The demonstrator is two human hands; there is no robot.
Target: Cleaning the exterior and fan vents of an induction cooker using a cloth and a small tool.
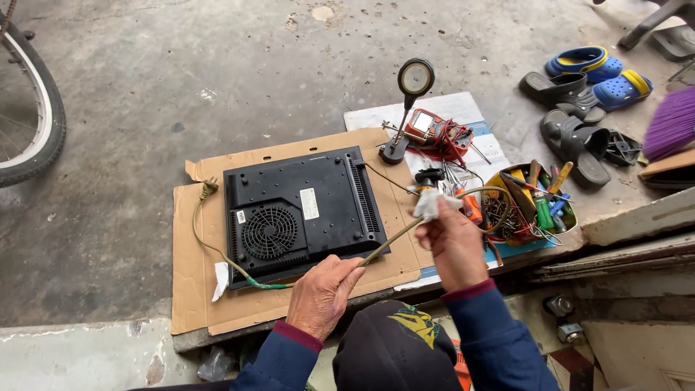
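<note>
**Cord held taut over an upturned cooktop**

On the flattened cardboard sheet [217, 304] spread across the concrete floor lies a black induction cooktop [300, 210], turned underside up so its round fan grille and side vents show. Its power cord [391, 237] runs from the near edge of the cooktop up toward the person's hands, while another stretch loops left across the cardboard to the plug [209, 187].

The left hand [323, 295] is closed around the cord just in front of the cooktop's near edge. The right hand [452, 242] is clenched on a small white rag [428, 204] that appears to be wrapped around the cord higher up, though the folds hide exactly how. Between the two hands the cord is stretched straight and slanted.

Beyond the right hand sit a yellow bowl [565, 212] filled with screwdrivers and small parts, a red multimeter [427, 128] with its leads, and a magnifier on a stand [415, 78]. Blue and dark sandals [583, 83] lie farther right, and a bicycle wheel [32, 108] shows at the left edge.
</note>
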